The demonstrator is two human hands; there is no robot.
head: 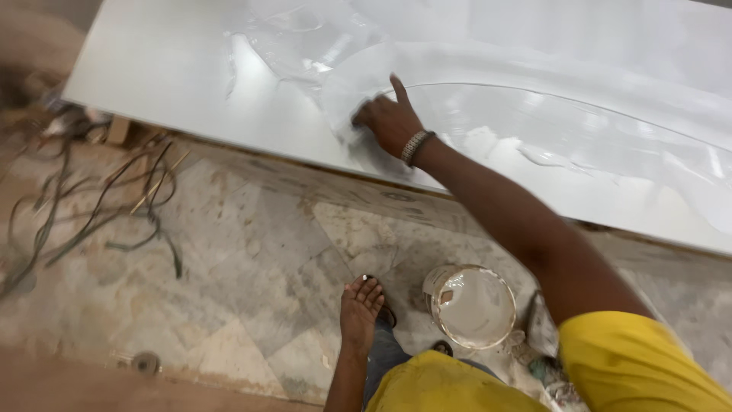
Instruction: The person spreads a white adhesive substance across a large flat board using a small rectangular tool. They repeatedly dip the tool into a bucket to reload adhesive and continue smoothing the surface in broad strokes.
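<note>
The right hand presses a white cloth onto the wet white board, fingers closed on it, forefinger pointing up. The left hand hangs with fingers apart, holding nothing, just beside the paint bucket on the marble floor.

The white panel runs off the top and right edges. Against it, the right hand hides whatever its curled fingers press, too blurred to tell. Left of the panel, tangled cables smear into motion blur.
</note>
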